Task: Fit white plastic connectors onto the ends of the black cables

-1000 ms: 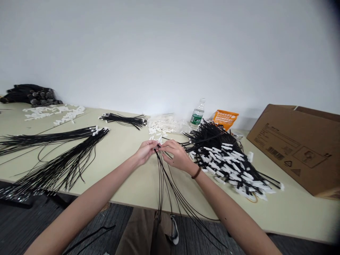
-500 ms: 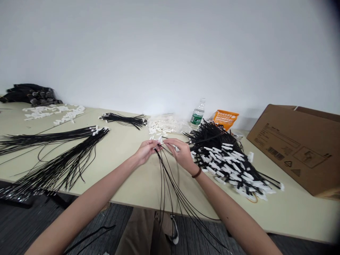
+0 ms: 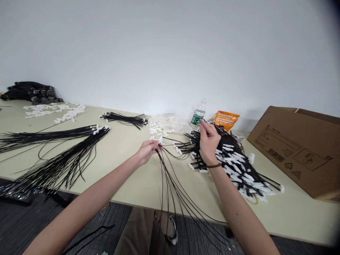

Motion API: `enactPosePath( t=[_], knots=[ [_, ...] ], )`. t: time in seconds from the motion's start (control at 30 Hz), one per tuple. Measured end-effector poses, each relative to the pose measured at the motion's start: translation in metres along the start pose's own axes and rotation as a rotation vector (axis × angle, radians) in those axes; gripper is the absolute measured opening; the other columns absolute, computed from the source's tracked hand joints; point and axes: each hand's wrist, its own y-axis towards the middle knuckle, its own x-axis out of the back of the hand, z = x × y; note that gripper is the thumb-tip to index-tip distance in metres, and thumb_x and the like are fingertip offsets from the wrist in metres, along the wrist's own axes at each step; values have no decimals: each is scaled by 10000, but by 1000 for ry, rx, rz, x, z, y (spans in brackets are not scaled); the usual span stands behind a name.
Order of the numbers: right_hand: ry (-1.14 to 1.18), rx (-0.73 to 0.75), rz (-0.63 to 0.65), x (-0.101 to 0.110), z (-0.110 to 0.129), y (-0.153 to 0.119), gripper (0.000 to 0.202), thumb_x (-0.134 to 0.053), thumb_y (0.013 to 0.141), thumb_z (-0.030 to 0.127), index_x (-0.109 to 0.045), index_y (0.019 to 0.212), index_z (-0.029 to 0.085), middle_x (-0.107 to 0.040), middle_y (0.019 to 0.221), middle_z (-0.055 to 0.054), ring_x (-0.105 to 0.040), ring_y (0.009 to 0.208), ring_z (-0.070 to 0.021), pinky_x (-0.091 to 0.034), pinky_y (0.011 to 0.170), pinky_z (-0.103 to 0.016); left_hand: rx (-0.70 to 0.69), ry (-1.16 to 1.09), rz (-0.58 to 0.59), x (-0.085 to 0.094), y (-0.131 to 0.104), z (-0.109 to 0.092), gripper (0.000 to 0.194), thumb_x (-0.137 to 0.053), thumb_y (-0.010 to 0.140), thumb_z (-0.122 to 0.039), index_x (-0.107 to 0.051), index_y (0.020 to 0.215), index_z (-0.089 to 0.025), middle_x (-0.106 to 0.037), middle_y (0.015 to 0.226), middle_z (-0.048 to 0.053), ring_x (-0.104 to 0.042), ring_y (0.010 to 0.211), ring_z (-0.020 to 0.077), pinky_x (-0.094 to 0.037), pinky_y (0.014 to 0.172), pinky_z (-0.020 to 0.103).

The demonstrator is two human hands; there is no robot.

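"While the black cables [image 3: 165, 168] hang past the table's [image 3: 138, 187] edge toward five and six o'clock, what could go wrong?"

"Their weight could drag them loose if the left hand [image 3: 147, 151] slackens, and crossed strands could tangle."

"And against the fingers?"

"Left thumb and fingers pinch the upper ends; the lengths trail below. Near three o'clock, the right hand's [image 3: 209, 140] fingers curl inward before the white-tipped pile [image 3: 236, 166]; whether they grip anything, I cannot tell."
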Motion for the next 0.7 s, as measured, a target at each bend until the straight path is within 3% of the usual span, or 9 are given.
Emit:
enactPosePath(
  t=[0.1, 0.2, 0.37, 0.7],
  knots=[
    [-293, 352, 227, -5, 3, -14, 155, -543, 829, 282, -681, 835, 213, -617, 794, -38, -548, 770, -153, -444, 717, -300, 4, 0, 6, -1, -1, -1, 95, -605, 732, -158, -607, 673, -83, -615, 728, 74, -577, 653, 114, -447, 670, 256],
    [-443, 509, 407, -15, 6, -30, 151, -533, 843, 252, -657, 775, 198, -612, 730, -34, -521, 733, -152, -425, 689, -287, -10, -14, 11, -1, -1, -1, 92, -614, 724, -163, -612, 681, -82, -611, 731, 68, -573, 646, 109, -444, 655, 244],
    [-530, 560, 443, -22, 12, -43, 174, -520, 849, 241, -618, 718, 185, -589, 683, -26, -463, 702, -151, -390, 645, -272, -32, -44, 5, 0, 0, -1, 73, -636, 704, -159, -610, 693, -92, -603, 735, 56, -576, 655, 106, -443, 657, 241],
    [-560, 518, 490, -20, 14, -42, 199, -497, 849, 251, -610, 694, 199, -570, 675, -39, -446, 713, -174, -363, 633, -293, -82, -42, 18, -3, -4, -5, 127, -673, 672, -191, -596, 696, -94, -599, 727, 47, -570, 663, 109, -428, 657, 243]
  ],
)
